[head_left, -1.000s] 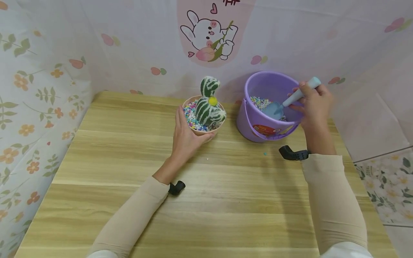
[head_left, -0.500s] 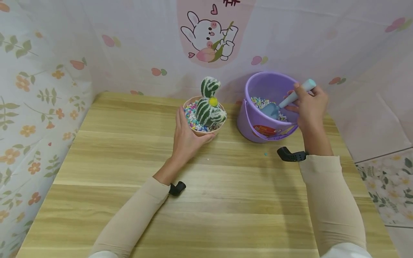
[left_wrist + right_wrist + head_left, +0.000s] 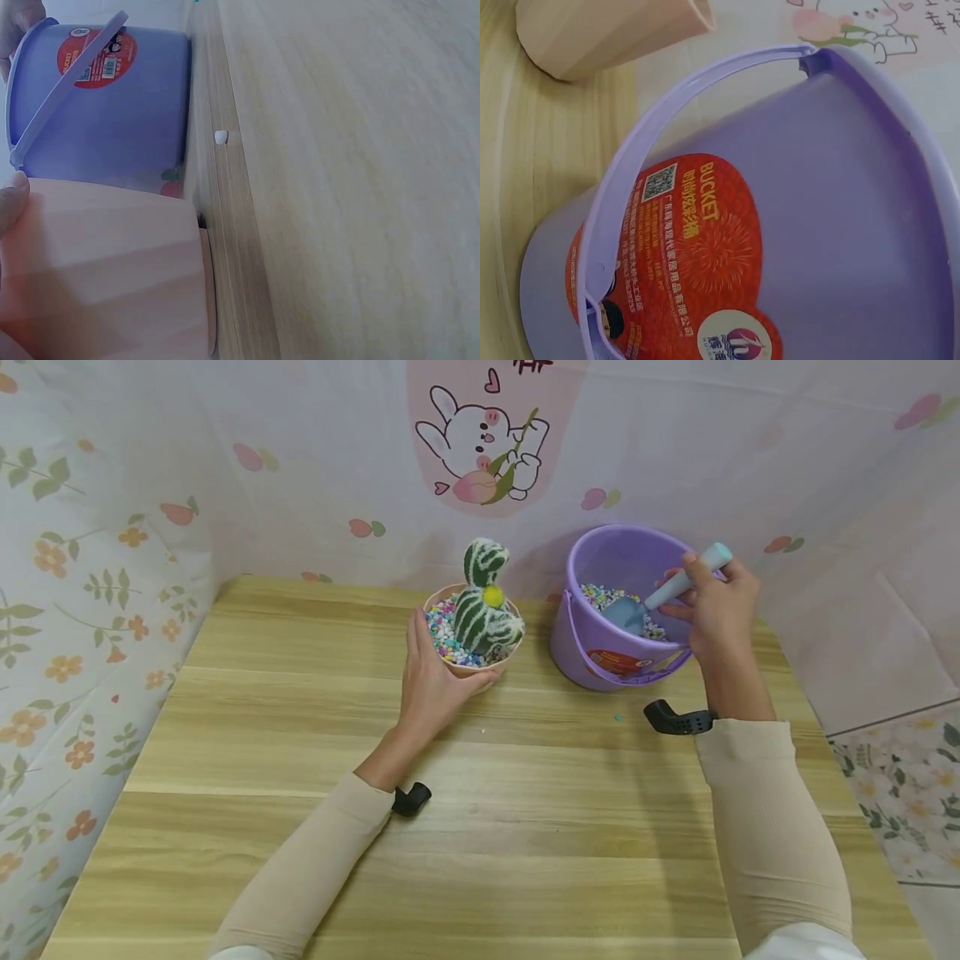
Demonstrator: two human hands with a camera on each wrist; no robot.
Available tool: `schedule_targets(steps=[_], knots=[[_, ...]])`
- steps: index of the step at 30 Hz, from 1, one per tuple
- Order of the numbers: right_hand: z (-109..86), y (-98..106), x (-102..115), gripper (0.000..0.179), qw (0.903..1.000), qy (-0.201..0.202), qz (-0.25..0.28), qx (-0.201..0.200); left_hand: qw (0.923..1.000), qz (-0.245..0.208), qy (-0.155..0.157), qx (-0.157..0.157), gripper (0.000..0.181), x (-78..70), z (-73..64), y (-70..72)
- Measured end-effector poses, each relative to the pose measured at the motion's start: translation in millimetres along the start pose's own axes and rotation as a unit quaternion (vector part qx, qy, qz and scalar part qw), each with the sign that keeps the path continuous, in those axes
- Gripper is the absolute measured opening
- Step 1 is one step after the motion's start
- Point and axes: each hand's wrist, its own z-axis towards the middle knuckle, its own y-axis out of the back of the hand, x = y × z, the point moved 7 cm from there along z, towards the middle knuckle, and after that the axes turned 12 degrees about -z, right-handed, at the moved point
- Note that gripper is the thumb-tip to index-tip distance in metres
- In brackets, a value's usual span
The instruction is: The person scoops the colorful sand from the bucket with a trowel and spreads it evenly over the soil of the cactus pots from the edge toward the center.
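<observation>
My left hand (image 3: 435, 689) grips the near left side of a peach flower pot (image 3: 112, 262), thumb in front and fingers round the left. In the pot stands a green-and-white striped cactus (image 3: 480, 622) with a yellow ball, set in coloured pebbles (image 3: 444, 635). My right hand (image 3: 723, 606) holds the pale blue handle of a small shovel (image 3: 675, 589) over the right rim of a purple bucket (image 3: 622, 656). The shovel's blade sits down among pastel pebbles (image 3: 600, 597) inside the bucket. In the right wrist view, the bucket wall hides the hand and shovel.
A wooden table (image 3: 487, 843) bears everything, with a patterned cloth (image 3: 315, 452) behind and to the left. One white pebble (image 3: 221, 137) lies in front of the pot, and a teal pebble (image 3: 618, 717) in front of the bucket. The bucket's handle (image 3: 71, 82) hangs at its front.
My right hand has shifted slightly left, and the shovel's blade has moved a little left within the bucket's pebbles. The left hand stays on the flower pot.
</observation>
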Motion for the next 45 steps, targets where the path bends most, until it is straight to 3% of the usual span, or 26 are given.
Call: schedule_targets(steps=[5,12,22,33,39,45], knots=[[1.4,-4,0,0.032,0.9992,-0.005,0.026,0.032,1.0,-0.003,-0.006,-0.001,0.132,-1.2,0.2,0.0],[1.1,-3,-1,0.029,0.996,-0.028,0.077,0.036,1.0,-0.004,-0.007,-0.003,0.133,-0.1,-0.5,0.6],[4.5,3,-3,0.018,0.9829,-0.055,0.175,0.004,0.9999,-0.003,-0.016,-0.004,0.133,-1.9,-0.6,0.9],[6.9,10,-5,0.017,0.9633,-0.063,0.257,-0.041,0.9999,0.001,-0.013,-0.001,0.134,-0.4,-0.4,0.9],[7.3,16,-9,0.028,0.9442,-0.083,0.308,-0.083,1.0,0.0,-0.008,0.001,0.134,0.4,-0.9,1.0],[5.2,18,-11,0.033,0.9284,-0.087,0.347,-0.099,1.0,-0.006,-0.003,0.003,0.133,1.0,-0.6,0.3]])
